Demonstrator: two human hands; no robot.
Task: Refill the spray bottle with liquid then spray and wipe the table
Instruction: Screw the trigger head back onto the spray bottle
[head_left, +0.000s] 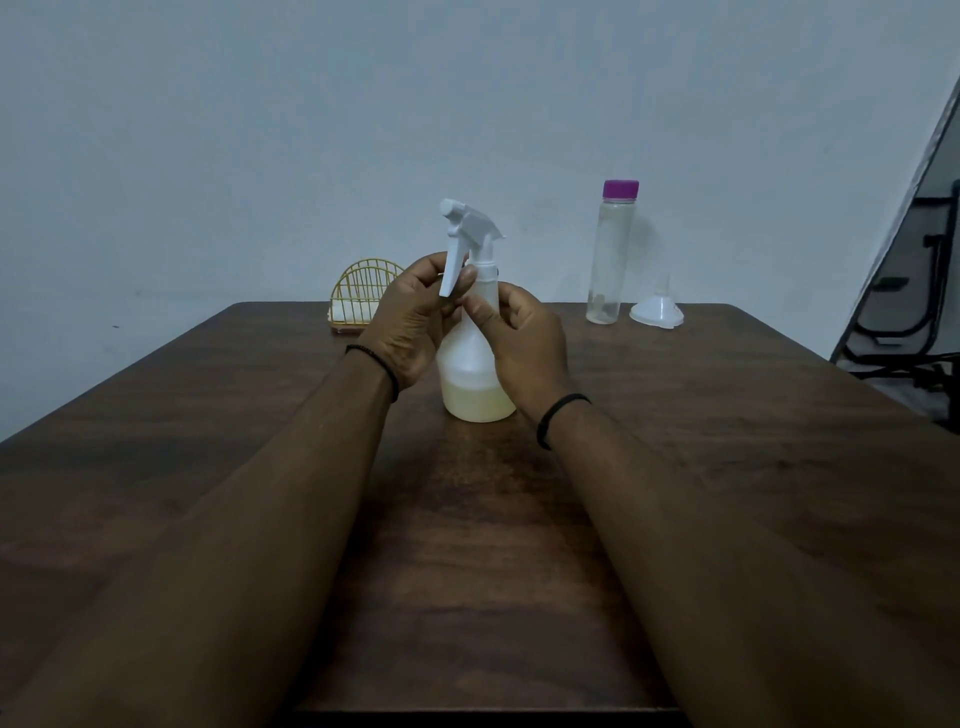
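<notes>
Spray bottle (475, 364) upright between both hands' fingers (470, 278).

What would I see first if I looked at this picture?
You would see the spray bottle first, standing in the middle of the table with pale yellow liquid at its bottom. The left hand and right hand both hold its neck. Behind, to the right, stand a clear bottle with a purple cap and a white funnel.
</notes>
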